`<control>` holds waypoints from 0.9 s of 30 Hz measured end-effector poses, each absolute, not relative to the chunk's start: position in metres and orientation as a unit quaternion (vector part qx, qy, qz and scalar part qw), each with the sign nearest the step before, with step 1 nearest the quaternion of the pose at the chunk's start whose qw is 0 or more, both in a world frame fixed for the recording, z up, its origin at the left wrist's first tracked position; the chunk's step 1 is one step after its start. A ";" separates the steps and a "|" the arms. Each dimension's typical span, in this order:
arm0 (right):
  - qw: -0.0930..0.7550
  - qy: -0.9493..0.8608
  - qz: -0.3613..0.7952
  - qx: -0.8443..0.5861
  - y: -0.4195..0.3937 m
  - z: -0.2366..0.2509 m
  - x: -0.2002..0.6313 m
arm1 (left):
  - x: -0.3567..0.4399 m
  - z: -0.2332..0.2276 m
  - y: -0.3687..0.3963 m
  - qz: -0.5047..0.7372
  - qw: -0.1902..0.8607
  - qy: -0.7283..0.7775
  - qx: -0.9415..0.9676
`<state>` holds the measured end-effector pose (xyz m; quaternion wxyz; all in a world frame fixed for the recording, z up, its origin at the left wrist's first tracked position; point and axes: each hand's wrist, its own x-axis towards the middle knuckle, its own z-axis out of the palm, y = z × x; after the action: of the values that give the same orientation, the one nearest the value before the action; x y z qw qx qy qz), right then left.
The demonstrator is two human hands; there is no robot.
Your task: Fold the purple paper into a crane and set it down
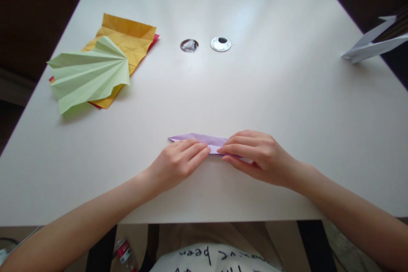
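A narrow strip of folded purple paper (212, 139) lies on the white table near its front edge, with a pointed end toward the left. My left hand (181, 159) presses its closed fingers onto the left part of the paper; its thumb is hidden. On the right part, my right hand (259, 157) grips the paper between thumb and fingers, covering the right end. A paler folded edge shows in the small gap between the two hands.
At the left, a pleated light green paper (92, 74) overlaps creased yellow paper (134, 42), with red paper (155, 40) underneath. Two round cable holes, one with a silver ring (220, 44), sit mid-table. A folded white paper (366, 51) stands at the right edge. Below is a bottle (125, 253).
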<state>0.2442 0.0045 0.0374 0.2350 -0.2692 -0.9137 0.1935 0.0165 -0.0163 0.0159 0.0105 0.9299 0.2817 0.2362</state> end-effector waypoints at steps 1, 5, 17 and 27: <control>0.236 -0.916 0.183 -0.268 0.004 0.037 0.244 | 0.017 0.015 -0.017 0.239 0.002 0.283 0.929; 0.228 -0.929 0.099 -0.275 -0.001 0.032 0.239 | 0.022 0.013 -0.021 0.239 0.005 0.306 0.921; 0.256 -0.911 0.063 -0.318 0.005 0.044 0.235 | 0.030 0.040 -0.012 0.227 0.099 0.414 0.876; 0.439 -0.765 0.139 -0.450 0.029 0.065 0.251 | 0.036 0.055 0.005 0.296 0.493 0.499 0.648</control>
<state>0.2512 0.0288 0.0649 0.4386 -0.4501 -0.7653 0.1391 0.0357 0.0050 0.0547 0.4930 0.6485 0.4990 0.2957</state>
